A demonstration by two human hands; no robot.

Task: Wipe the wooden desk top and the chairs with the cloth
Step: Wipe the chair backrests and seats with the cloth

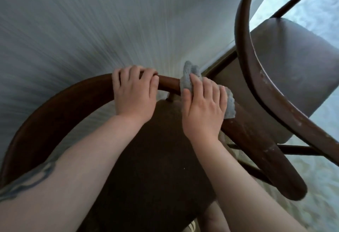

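A dark wooden chair with a curved back rail [60, 107] stands right below me, its dark seat [156, 158] under my forearms. My left hand [134, 92] grips the top of the rail with its fingers curled over it. Just to the right, my right hand [203, 107] holds a grey-blue cloth [190, 75] wrapped round the same rail, thumb on the near side and fingers over the top. The cloth bunches above my fingers and sticks out to the right of my hand. No desk top is in view.
A second chair with a curved dark wooden back [256, 77] and a grey padded seat [293, 70] stands close on the right. A pale wall [91, 30] fills the view ahead, with a dark skirting board [220, 63] at its foot. Pale patterned floor [311, 186] lies lower right.
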